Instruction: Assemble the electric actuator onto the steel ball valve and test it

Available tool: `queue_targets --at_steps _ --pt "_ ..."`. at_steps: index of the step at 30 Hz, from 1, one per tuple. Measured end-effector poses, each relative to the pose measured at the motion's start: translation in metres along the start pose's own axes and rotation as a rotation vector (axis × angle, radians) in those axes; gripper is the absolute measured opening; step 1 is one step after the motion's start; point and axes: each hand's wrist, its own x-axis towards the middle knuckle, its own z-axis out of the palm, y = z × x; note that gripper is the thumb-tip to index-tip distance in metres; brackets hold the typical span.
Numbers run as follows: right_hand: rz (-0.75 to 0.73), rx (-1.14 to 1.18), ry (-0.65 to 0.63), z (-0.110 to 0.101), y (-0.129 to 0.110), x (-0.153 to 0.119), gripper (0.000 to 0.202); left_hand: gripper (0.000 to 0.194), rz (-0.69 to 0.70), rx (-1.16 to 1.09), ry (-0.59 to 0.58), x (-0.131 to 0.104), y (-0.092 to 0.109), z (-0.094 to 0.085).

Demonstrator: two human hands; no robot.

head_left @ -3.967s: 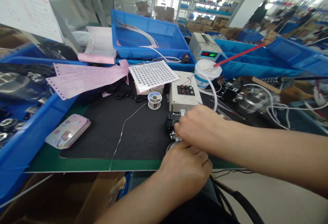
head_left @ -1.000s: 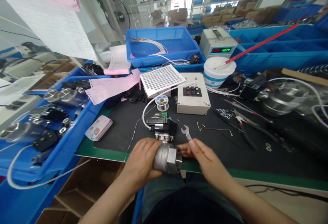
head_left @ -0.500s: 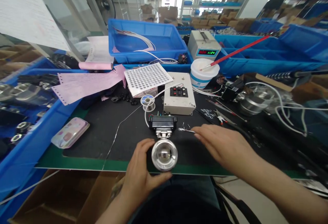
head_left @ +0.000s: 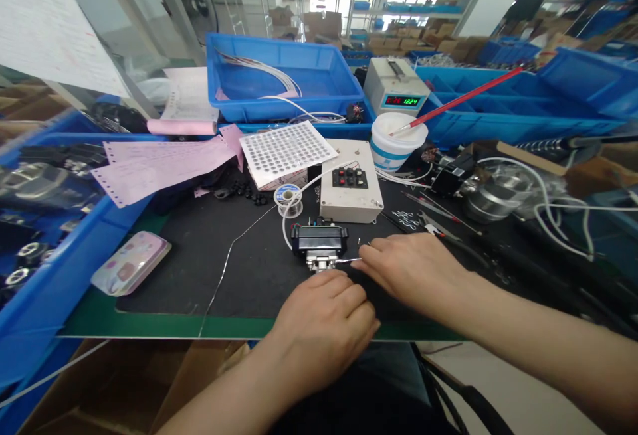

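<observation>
A motorized ball valve with a black actuator box [head_left: 319, 240] on top stands on the black mat [head_left: 189, 249]. My left hand [head_left: 326, 329] is closed over its round steel body, which the hand hides. Between the box and that hand the metal bracket [head_left: 321, 261] still shows. My right hand [head_left: 403, 265] pinches a thin metal wrench [head_left: 347, 261], whose tip meets the right side of the bracket. Most of the wrench is covered by the fingers. From the left of the actuator a white cable [head_left: 285, 226] curves up to the control box [head_left: 351, 189].
A solder spool [head_left: 288, 201] sits left of the control box. Behind it are a blue bin [head_left: 284, 66], a power supply [head_left: 396, 86] and a white tub [head_left: 397, 143]. Pliers [head_left: 436, 228] and another valve [head_left: 491, 196] lie right. A patterned case [head_left: 130, 262] is at the left.
My left hand has turned from cupping the valve's side to covering its round body from above. My right hand has moved left, bringing the wrench against the bracket.
</observation>
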Motion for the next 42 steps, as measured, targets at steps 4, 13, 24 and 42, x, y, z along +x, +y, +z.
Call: queue_targets --at_steps 4,13,24,42 --pt "-0.023 0.125 0.303 0.041 0.013 -0.010 0.037 0.016 -0.030 0.020 0.023 -0.004 -0.001 0.009" --pt "0.119 0.249 0.078 0.042 0.018 -0.039 0.028 0.011 -0.327 -0.059 0.220 -0.014 0.008 0.005" --pt "0.053 0.164 0.038 0.031 -0.004 -0.003 0.024 0.021 -0.304 -0.121 0.381 -0.038 -0.003 0.007" --pt "-0.022 0.068 0.335 0.040 -0.013 0.006 0.020 0.023 -0.252 -0.159 0.340 -0.033 -0.015 0.009"
